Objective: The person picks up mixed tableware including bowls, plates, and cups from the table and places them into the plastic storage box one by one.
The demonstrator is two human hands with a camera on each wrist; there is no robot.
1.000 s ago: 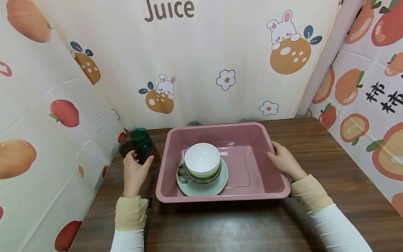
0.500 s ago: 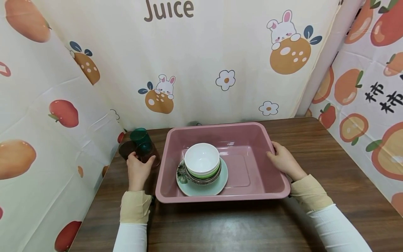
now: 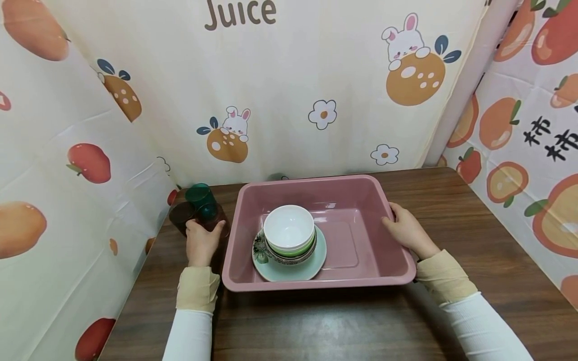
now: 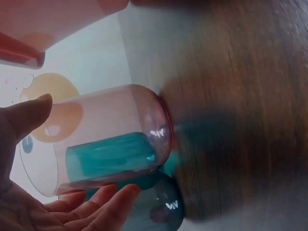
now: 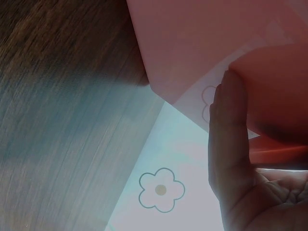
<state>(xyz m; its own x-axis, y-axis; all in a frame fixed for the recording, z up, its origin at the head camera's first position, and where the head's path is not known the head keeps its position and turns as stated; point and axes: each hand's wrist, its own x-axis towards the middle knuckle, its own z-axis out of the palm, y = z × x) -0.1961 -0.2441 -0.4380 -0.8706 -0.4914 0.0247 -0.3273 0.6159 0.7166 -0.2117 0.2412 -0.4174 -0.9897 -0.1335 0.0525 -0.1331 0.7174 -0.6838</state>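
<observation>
pink clear tumbler has smoky tumbler, teal tumbler crowding; left hand spreads around. right hand grips glossy tub.

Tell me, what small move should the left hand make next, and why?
Probably curl the left hand gently around the pink glass: its thumb and fingers are spread on either side, without a clear grip. The right hand holds the tub, which has room beside the bowls.

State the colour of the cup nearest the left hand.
The cup is transparent pink, clearest in the left wrist view.
</observation>
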